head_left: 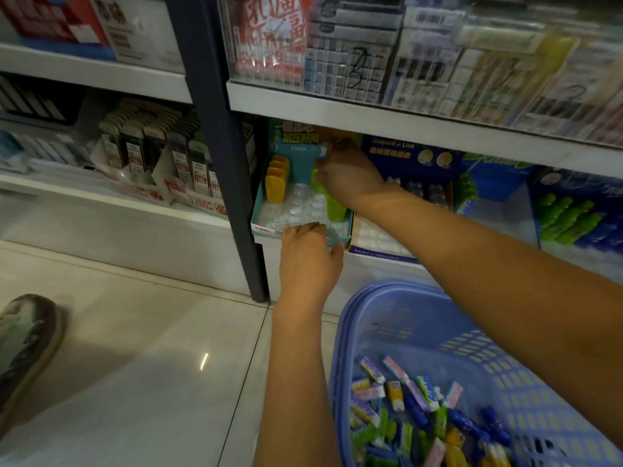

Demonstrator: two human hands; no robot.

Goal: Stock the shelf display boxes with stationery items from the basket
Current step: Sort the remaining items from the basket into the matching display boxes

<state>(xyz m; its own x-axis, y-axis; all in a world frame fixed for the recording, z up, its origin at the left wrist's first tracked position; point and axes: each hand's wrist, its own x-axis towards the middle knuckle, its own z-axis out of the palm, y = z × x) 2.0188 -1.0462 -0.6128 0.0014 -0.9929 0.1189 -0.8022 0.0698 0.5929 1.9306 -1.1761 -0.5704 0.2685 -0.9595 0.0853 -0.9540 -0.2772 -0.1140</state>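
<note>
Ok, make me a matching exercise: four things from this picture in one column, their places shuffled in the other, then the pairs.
1 left hand
2 right hand
3 basket
4 shoe

A on the floor, far left
B reaching toward the back of the teal display box
C on the floor, lower right, stationery items inside
D holding that box's front edge

Pairs: 1-D, 2-B, 3-C, 4-A

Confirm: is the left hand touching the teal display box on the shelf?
Touching. In the head view the left hand curls its fingers over the front lip of the teal display box.
</note>
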